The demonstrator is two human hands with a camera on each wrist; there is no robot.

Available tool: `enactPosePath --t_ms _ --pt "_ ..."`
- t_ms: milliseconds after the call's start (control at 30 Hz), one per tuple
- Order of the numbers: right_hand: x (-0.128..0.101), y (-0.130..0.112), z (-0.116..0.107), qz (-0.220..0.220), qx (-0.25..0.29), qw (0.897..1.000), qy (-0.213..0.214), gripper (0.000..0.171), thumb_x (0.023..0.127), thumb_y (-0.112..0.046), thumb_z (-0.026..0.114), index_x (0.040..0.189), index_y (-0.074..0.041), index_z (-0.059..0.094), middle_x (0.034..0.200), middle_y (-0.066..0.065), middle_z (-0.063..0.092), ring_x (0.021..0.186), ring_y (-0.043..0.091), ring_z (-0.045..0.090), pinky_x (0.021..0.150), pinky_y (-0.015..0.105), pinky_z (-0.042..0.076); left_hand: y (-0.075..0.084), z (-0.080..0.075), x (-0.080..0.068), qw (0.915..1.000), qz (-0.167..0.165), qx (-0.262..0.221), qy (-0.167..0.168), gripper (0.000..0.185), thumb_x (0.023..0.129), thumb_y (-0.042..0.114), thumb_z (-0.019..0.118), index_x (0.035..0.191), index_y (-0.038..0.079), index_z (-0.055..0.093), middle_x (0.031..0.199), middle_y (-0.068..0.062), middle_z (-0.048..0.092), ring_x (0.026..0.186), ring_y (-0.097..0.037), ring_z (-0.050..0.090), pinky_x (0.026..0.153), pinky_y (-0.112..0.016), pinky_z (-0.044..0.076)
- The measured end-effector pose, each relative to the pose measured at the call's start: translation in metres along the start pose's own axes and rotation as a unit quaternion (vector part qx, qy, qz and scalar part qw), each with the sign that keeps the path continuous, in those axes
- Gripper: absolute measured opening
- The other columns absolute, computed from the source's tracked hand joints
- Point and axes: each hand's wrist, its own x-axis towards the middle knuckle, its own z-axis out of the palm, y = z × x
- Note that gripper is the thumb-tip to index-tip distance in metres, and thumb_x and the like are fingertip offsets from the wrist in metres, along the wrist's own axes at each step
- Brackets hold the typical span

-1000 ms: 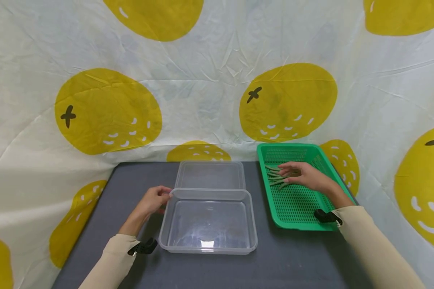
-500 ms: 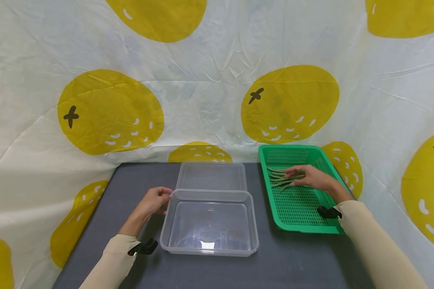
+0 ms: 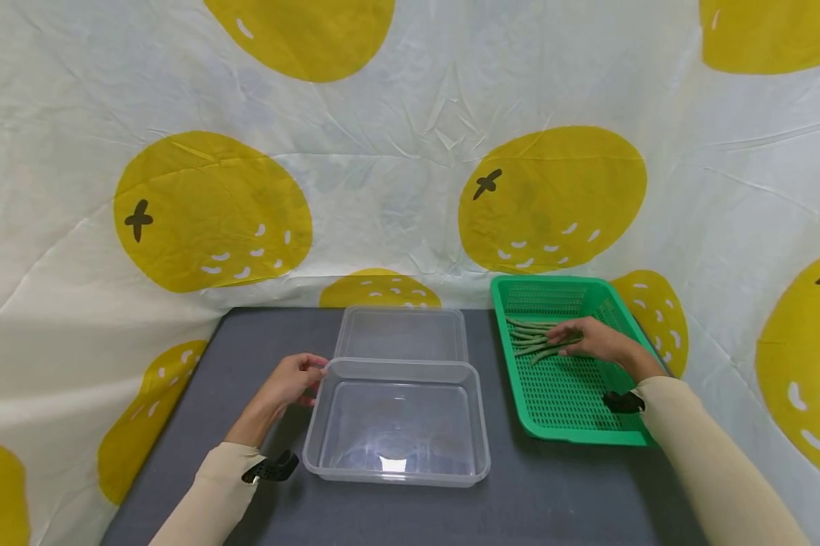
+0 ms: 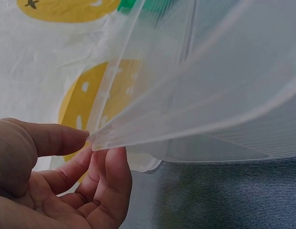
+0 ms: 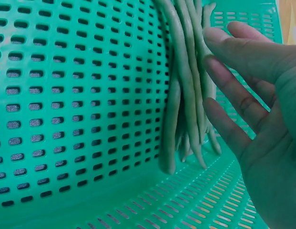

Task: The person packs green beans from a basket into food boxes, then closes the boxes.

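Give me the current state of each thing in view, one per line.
clear container: upright on the table, open, nothing inside.
lid: off, lying flat behind the clear container.
green basket: flat on the table, holding the green beans.
green beans: loose bunch at the basket's far end.
left hand: pinching the clear container's corner rim.
right hand: fingers straight, touching the green beans.

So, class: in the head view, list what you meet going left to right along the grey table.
left hand → clear plastic container → green basket with green beans → right hand, resting on the beans.
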Motion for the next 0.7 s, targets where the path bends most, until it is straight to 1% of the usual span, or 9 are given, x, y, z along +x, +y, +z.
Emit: enactPosePath --t_ms 167,300,533,600,700 --pt "0.002 0.010 -0.002 0.013 -0.015 1.000 0.009 0.043 0.097 0.001 0.063 0.139 0.010 0.053 0.132 0.031 0.060 0.125 0.050 0.054 0.092 0.041 0.055 0.001 -0.001 0.000 1.0000 -0.003 0.003 -0.001 0.032 0.099 0.010 0.060 0.127 -0.005 0.060 0.105 -0.021 0.063 0.078 -0.021 0.063 0.058 -0.035 0.057" --pt "0.005 0.015 -0.001 0.020 -0.031 0.999 0.025 0.043 0.097 0.003 0.063 0.138 0.010 0.053 0.131 0.032 0.060 0.123 0.050 0.055 0.091 0.044 0.055 0.000 -0.001 0.001 1.0000 -0.004 0.000 -0.001 0.032 0.099 0.010 0.060 0.127 -0.005 0.060 0.104 -0.020 0.063 0.077 -0.020 0.063 0.057 -0.034 0.056" --pt "0.005 0.012 -0.001 0.032 -0.087 0.994 0.052 0.038 0.096 0.003 0.063 0.133 0.009 0.058 0.132 0.032 0.059 0.122 0.051 0.054 0.094 0.057 0.050 -0.001 -0.002 0.002 1.0000 -0.004 -0.001 -0.001 0.032 0.099 0.010 0.060 0.127 -0.005 0.061 0.103 -0.020 0.064 0.077 -0.020 0.063 0.057 -0.034 0.056" --pt "0.004 0.013 -0.001 0.043 -0.096 0.993 0.054 0.036 0.096 0.003 0.063 0.131 0.009 0.059 0.131 0.032 0.060 0.122 0.050 0.055 0.094 0.057 0.050 -0.001 -0.002 0.002 1.0000 -0.003 -0.001 -0.003 0.032 0.099 0.010 0.059 0.127 -0.006 0.060 0.104 -0.021 0.064 0.078 -0.021 0.063 0.057 -0.034 0.056" --pt "0.004 0.014 0.000 0.048 -0.105 0.992 0.051 0.033 0.096 0.003 0.063 0.129 0.010 0.060 0.128 0.031 0.062 0.118 0.049 0.057 0.092 0.056 0.052 0.000 -0.002 0.001 1.0000 -0.004 -0.005 -0.004 0.033 0.099 0.010 0.060 0.128 -0.006 0.060 0.105 -0.022 0.063 0.078 -0.022 0.062 0.057 -0.034 0.056"
